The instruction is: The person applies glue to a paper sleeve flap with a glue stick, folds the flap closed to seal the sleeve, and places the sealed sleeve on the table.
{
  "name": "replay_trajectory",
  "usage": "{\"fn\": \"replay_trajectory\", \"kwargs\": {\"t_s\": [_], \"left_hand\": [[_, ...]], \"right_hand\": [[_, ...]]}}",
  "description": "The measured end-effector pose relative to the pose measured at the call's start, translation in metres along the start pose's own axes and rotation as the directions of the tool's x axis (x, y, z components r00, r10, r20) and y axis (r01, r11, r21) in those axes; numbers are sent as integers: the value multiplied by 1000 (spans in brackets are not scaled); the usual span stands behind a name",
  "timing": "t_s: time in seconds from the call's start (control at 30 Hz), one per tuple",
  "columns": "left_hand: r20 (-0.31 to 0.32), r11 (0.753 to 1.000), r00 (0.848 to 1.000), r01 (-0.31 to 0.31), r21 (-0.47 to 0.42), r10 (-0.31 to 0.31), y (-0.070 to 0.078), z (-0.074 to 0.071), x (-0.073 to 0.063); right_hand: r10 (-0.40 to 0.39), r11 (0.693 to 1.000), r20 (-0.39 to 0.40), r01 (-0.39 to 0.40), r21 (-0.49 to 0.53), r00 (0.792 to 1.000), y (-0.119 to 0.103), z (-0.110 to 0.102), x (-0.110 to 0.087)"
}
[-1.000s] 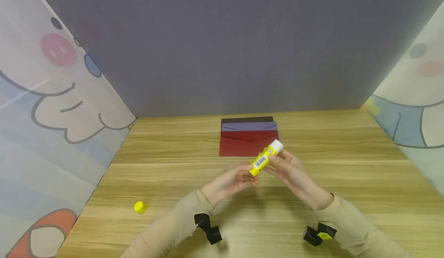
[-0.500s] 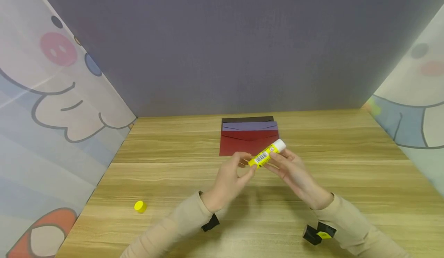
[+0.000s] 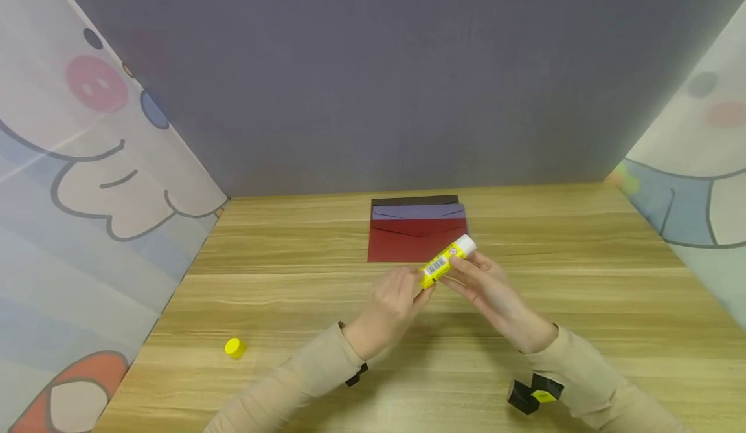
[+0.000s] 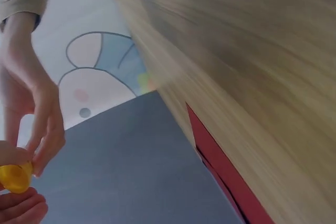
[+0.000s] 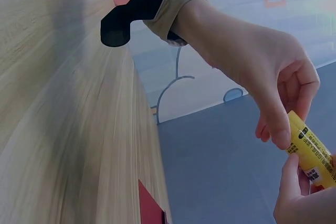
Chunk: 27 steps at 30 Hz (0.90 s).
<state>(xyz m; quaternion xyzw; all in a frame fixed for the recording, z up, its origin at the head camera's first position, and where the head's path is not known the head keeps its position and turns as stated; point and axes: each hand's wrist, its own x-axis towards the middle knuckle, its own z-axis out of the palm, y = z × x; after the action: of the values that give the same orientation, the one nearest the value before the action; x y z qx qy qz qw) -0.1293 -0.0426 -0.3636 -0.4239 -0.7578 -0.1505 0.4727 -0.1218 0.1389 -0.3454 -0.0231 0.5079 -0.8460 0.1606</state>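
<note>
A yellow glue stick (image 3: 436, 266) with a white top end is held tilted over the table, its barcode label facing up. My right hand (image 3: 502, 300) grips its barrel between thumb and fingers. At the lower yellow end, the thumb and fingers of my left hand (image 3: 386, 307) pinch the base; in the right wrist view, the left thumb lies against that end of the glue stick (image 5: 312, 153). The left wrist view shows the round yellow base (image 4: 16, 178) between fingers. A yellow cap (image 3: 235, 347) stands on the table to the left.
Behind the glue stick, a red envelope (image 3: 396, 245) overlaps a purple envelope (image 3: 418, 211) and a dark envelope (image 3: 415, 200) on the wooden table (image 3: 280, 290). A grey panel (image 3: 408, 83) rises along the table's back edge, with cartoon-printed sheets (image 3: 116, 180) at the sides.
My left hand has changed its hold on the glue stick's lower end, its back turning upward with the wrist. The glue stick shifted only slightly, and my right hand stays nearly still.
</note>
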Motion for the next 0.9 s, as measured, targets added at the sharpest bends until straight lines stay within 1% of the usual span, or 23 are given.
{"fn": "replay_trajectory", "kwargs": {"t_s": [0.03, 0.1, 0.17, 0.2, 0.23, 0.27, 0.3, 0.33, 0.37, 0.4, 0.43, 0.47, 0.5, 0.53, 0.6, 0.63, 0.67, 0.73, 0.77, 0.8, 0.87, 0.9], "left_hand": [[-2, 999, 1000, 24, -27, -24, 1, 0, 0], [12, 991, 996, 91, -96, -90, 3, 0, 0], [41, 971, 985, 170, -171, -165, 4, 0, 0], [63, 952, 976, 215, -217, -207, 5, 0, -1], [87, 926, 963, 268, -266, -254, 6, 0, -1], [114, 891, 947, 321, -320, -301, 7, 0, -1], [146, 846, 926, 376, -378, -347, 7, -1, -2], [185, 790, 901, 434, -433, -393, 7, -1, -2], [233, 719, 868, 494, -488, -438, 7, -2, -1], [285, 641, 830, 553, -533, -479, 7, -2, -1], [343, 557, 785, 611, -563, -515, 7, -3, 0], [404, 466, 733, 668, -581, -547, 6, -4, 1], [463, 373, 677, 718, -588, -572, 6, -5, 2], [516, 289, 621, 759, -583, -590, 5, -5, 3], [611, 124, 515, 816, -565, -602, 4, -6, 5], [651, 46, 466, 831, -554, -599, 3, -7, 6], [684, -30, 428, 835, -549, -591, 2, -7, 7], [738, -166, 372, 824, -542, -562, 1, -7, 8], [761, -228, 348, 813, -536, -547, 0, -7, 8], [781, -280, 328, 802, -528, -532, 0, -6, 8], [815, -372, 302, 774, -512, -494, -1, -6, 7], [833, -411, 287, 764, -497, -473, -1, -5, 7]], "right_hand": [[3, 1000, -4, -3, -12, 1000, 0, 0, 0], [8, 1000, -11, -9, -24, 1000, 0, 1, 0], [11, 1000, -21, -12, -29, 1000, 0, 1, 0], [12, 999, -24, -13, -32, 1000, 0, 1, 0], [14, 999, -27, -14, -33, 1000, 0, 0, -1], [15, 999, -29, -16, -33, 999, 0, 0, -1], [16, 999, -29, -17, -36, 999, 0, 0, -1], [17, 999, -29, -18, -37, 999, 0, 0, -1], [19, 999, -28, -20, -37, 999, 0, 0, -1], [21, 999, -26, -22, -36, 999, 0, 0, -1], [23, 999, -25, -24, -35, 999, 0, 0, -1], [24, 999, -23, -25, -34, 999, 0, 0, -1], [25, 999, -22, -26, -32, 999, 0, 0, -2], [26, 999, -20, -27, -29, 999, 0, 0, -2], [29, 999, -15, -29, -26, 999, 0, -1, -2], [29, 999, -12, -30, -26, 999, -1, -1, -2], [29, 999, -8, -29, -28, 1000, -1, -1, -2], [28, 999, 0, -28, -27, 1000, -1, -1, -2], [27, 999, 3, -27, -27, 1000, -1, -1, -2], [25, 999, 6, -25, -25, 1000, -1, -1, -2], [21, 1000, 14, -21, -21, 1000, 0, -2, -2], [20, 1000, 15, -20, -16, 1000, 0, -2, -2]]}}
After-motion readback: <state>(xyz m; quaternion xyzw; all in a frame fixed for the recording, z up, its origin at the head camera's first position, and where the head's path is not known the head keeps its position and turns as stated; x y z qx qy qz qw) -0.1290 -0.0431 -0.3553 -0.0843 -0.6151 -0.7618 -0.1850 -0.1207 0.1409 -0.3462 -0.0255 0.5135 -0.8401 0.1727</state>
